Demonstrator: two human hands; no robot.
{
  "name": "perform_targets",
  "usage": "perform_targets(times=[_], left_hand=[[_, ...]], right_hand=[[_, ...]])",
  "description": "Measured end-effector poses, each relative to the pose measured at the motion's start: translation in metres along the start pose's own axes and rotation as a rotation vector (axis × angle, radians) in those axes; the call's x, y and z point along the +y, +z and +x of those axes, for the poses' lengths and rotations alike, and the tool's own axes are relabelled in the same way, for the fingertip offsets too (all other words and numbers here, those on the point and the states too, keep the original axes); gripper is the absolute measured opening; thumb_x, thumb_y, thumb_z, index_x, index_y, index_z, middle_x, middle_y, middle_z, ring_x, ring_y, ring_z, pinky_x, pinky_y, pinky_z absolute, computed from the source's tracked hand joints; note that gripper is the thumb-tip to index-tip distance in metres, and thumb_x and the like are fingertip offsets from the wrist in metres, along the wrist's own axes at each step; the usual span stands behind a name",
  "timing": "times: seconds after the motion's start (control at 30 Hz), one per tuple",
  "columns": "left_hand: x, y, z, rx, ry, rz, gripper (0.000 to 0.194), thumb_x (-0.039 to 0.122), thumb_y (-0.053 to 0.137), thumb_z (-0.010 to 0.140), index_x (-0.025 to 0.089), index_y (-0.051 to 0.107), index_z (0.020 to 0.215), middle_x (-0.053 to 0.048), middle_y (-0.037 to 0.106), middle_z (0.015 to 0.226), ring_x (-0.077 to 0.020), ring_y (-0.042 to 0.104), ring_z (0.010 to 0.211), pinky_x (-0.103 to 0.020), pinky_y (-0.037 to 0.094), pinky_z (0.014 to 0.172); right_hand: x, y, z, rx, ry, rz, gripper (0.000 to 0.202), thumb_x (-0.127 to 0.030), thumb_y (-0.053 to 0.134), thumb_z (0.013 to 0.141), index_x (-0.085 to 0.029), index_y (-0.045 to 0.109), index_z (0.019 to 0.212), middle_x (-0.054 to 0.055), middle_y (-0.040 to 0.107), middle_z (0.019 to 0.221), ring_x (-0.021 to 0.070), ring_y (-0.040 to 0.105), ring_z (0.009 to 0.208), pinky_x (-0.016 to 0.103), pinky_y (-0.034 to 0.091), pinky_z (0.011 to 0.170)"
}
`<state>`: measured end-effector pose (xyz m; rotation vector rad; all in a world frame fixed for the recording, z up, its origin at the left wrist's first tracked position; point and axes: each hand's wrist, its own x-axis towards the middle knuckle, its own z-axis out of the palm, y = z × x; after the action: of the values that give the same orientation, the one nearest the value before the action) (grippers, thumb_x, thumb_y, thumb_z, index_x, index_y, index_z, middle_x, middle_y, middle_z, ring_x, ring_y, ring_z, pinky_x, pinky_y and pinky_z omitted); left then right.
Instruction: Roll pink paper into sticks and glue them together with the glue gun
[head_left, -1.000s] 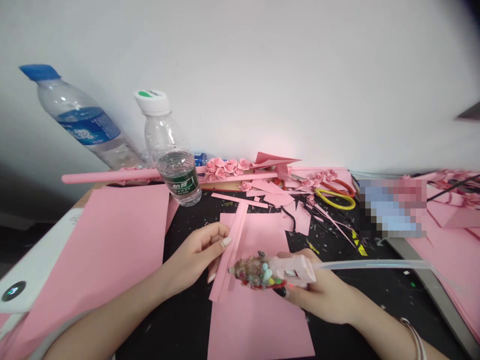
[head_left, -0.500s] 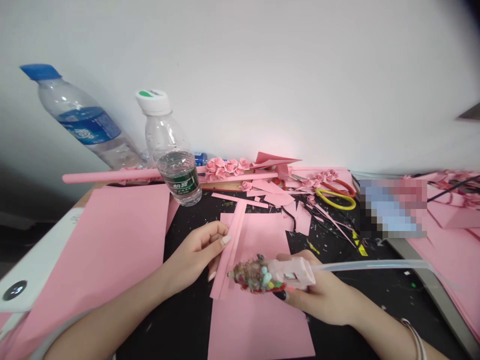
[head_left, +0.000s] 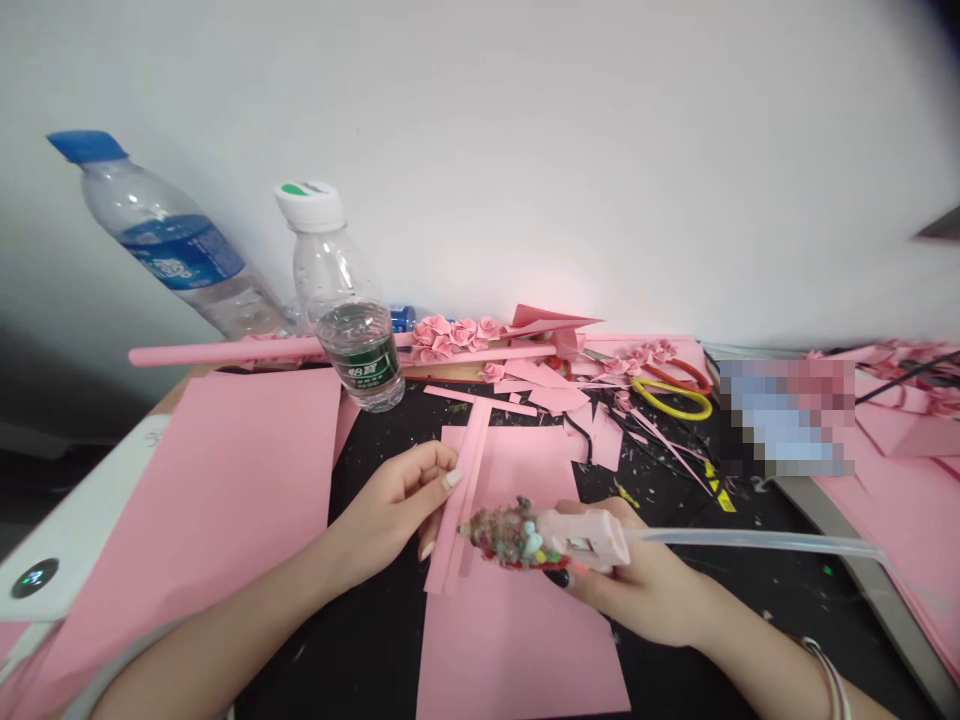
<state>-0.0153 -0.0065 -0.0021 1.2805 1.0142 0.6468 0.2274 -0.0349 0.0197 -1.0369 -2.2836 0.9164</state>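
1. Where the black table [head_left: 352, 655] spreads under everything, I see a pink sheet [head_left: 525, 640] lying flat between the forearms; a careless forearm could drag it askew.
2. Behind the left hand, the green-labelled bottle [head_left: 364, 360] stands upright; a backward knock from that hand could topple it over the papers.
3. From my remote seat, the right hand [head_left: 652, 590] reads as closed around a crusted, decorated glue gun [head_left: 536, 540]. A loose wrist could let the gun sag onto the sheet, and its long translucent rod [head_left: 757, 542] could snag if the hand swung.
4. The left hand [head_left: 397, 505] pinches a folded pink strip [head_left: 474, 430], which lies lengthwise over the sheet's left part. Too firm a pinch could crease it; too light, and it could slide.
5. Smallest is the nozzle [head_left: 465, 531], right by the strip and near the left fingertips. If it is hot, which I cannot tell, a slip could burn them or smear glue.
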Motion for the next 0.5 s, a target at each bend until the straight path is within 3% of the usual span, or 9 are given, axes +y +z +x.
perform_targets(times=[0.23,0.5], left_hand=[[0.0005,0.0011,-0.0010,0.006,0.008,0.006,0.023,0.039,0.044,0.090,0.017,0.045,0.081,0.008,0.044,0.054,-0.0041,0.041,0.036,-0.016,0.031,0.040],[-0.0008,0.0003,-0.0007,0.007,0.004,0.003,0.024,0.039,0.044,0.090,0.017,0.045,0.080,0.008,0.045,0.054,-0.0044,0.041,0.036,-0.016,0.031,0.040]], right_hand=[[-0.0001,0.0022,-0.0004,0.018,0.025,-0.067,0.033,-0.036,0.038,0.090,-0.018,0.053,0.067,0.001,0.052,0.060,0.0105,0.048,0.050,0.022,0.039,0.048],[-0.0013,0.0020,-0.0006,0.013,0.022,-0.022,0.028,-0.034,0.040,0.088,-0.019,0.054,0.069,0.002,0.054,0.060,0.0113,0.047,0.049,0.022,0.039,0.047]])
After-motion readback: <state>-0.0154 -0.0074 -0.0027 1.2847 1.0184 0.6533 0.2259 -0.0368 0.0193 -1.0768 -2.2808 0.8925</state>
